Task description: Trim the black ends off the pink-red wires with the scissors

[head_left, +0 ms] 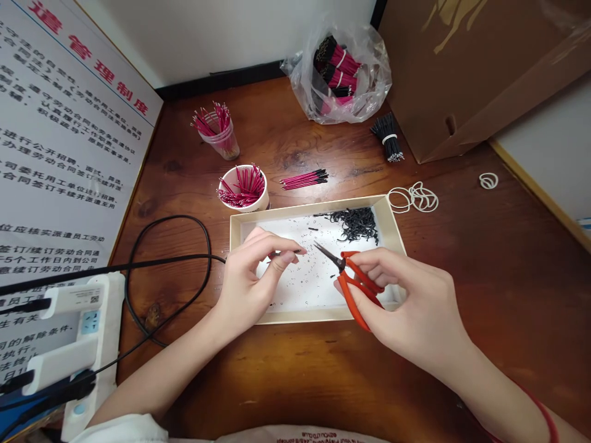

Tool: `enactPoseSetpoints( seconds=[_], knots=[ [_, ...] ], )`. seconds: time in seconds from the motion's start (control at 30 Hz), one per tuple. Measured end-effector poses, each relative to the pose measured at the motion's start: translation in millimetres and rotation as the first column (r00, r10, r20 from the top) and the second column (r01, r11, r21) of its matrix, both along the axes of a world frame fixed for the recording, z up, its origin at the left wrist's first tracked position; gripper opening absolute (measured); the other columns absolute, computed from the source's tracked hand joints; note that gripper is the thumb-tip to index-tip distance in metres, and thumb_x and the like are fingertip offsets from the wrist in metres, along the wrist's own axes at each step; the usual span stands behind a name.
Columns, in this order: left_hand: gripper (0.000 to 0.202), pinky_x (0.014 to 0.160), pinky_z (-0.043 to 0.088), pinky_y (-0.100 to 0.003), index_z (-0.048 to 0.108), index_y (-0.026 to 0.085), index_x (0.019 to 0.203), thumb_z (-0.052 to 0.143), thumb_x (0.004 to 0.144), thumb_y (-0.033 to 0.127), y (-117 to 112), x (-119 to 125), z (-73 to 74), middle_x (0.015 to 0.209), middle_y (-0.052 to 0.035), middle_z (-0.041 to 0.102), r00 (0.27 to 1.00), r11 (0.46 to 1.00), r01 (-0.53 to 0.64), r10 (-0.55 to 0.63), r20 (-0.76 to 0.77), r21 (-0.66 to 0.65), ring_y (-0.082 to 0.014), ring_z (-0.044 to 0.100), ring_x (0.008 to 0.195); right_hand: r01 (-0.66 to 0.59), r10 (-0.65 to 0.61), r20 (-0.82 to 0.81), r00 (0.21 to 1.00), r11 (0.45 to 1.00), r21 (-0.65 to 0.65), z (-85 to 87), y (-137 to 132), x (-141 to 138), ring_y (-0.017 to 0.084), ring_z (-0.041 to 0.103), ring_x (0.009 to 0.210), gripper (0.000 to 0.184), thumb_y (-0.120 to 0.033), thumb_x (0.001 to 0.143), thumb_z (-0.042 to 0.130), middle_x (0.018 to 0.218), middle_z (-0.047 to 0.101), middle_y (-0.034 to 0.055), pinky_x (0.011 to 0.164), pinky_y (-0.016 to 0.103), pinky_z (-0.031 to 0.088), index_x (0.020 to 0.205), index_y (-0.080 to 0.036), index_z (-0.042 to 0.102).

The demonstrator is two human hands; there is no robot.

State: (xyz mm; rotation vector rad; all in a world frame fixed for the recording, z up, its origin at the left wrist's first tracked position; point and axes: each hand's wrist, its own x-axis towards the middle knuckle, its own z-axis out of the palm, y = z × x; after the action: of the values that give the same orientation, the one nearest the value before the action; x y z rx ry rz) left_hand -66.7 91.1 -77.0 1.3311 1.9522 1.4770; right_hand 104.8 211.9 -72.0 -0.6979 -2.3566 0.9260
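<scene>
left hand [244, 286] shown at centre left, closed to a pinch, with a short dark wire piece [295, 251] gripped between thumb and forefinger. right hand [406, 301] shown at centre right, closed around orange-handled snips [354, 306], with the steel blades [329, 255] directed toward the wire piece and held just beside it. both hands are positioned over a shallow cream card tray [300, 209] lined with white paper, on which a heap of short black wire pieces [355, 224] is seen at upper right, among scattered fine bits. good control is judged to be favoured by a firm pinch close to the wire's end, with the blades brought squarely to it over the tray so that loose bits are caught on the paper. at upper centre, magenta-sleeved wires are held in a paper cup [243, 203] and a clear plastic cup [220, 138], with a loose magenta bundle [303, 179] lying on the wooden desk [462, 295]. a black wire bundle [388, 138] and white rubber bands [412, 198] are seen to the upper right. a power strip [87, 326] and a black cable [168, 277] are placed at lower left.
</scene>
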Motion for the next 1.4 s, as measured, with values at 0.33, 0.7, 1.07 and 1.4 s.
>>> enactPoseSetpoints(
  seconds=[0.33,0.7,1.07,1.4],
  knots=[
    [0.014,0.068,0.047,-0.027,0.075,0.023,0.102,0.068,0.09,0.02,1.6,0.5,-6.2,0.083,-0.0009,0.071,0.962,0.965,-0.241,0.223,0.161,0.106,-0.0128,0.062,0.076,-0.319,0.059,0.624,0.78,0.894,0.314,1.4,33.2,-29.5,0.016,0.06,0.055,0.012,-0.028,0.085,0.063,0.075,0.072,0.004,0.045,0.028,0.02,0.078,-0.018,0.065],
    [0.01,0.062,0.048,-0.027,0.078,0.022,0.079,0.076,0.078,0.012,3.1,2.0,0.2,0.073,-0.0001,0.074,0.971,0.978,-0.203,0.197,0.137,0.037,-0.0132,0.058,0.066,-0.072,0.057,0.183,0.981,0.995,0.074,9.1,16.9,-3.5,0.015,0.065,0.061,0.007,-0.022,0.084,0.065,0.075,0.072,0.001,0.056,0.027,0.051,0.09,-0.02,0.066],
    [0.004,0.056,0.054,-0.024,0.069,0.019,0.082,0.073,0.084,0.018,3.4,5.0,6.8,0.069,-0.0001,0.076,0.935,0.982,-0.185,0.183,0.305,-0.023,-0.0154,0.074,0.062,0.13,-0.124,0.056,0.991,0.984,-0.122,-8.1,5.3,1.8,0.012,0.061,0.052,0.007,-0.026,0.078,0.073,0.066,0.068,-0.0038,0.052,0.025,0.053,0.082,-0.024,0.067],
    [0.008,0.057,0.057,-0.026,0.064,0.022,0.083,0.072,0.087,0.021,8.0,-3.9,1.4,0.064,0.0016,0.078,0.801,0.987,-0.133,0.159,0.578,-0.087,-0.019,0.077,0.063,0.124,-0.122,0.132,0.984,0.992,-0.013,-14.1,4.6,7.0,0.014,0.053,0.054,0.007,-0.029,0.085,0.067,0.067,0.063,-0.0028,0.051,0.029,0.045,0.092,-0.028,0.067]
  ],
)
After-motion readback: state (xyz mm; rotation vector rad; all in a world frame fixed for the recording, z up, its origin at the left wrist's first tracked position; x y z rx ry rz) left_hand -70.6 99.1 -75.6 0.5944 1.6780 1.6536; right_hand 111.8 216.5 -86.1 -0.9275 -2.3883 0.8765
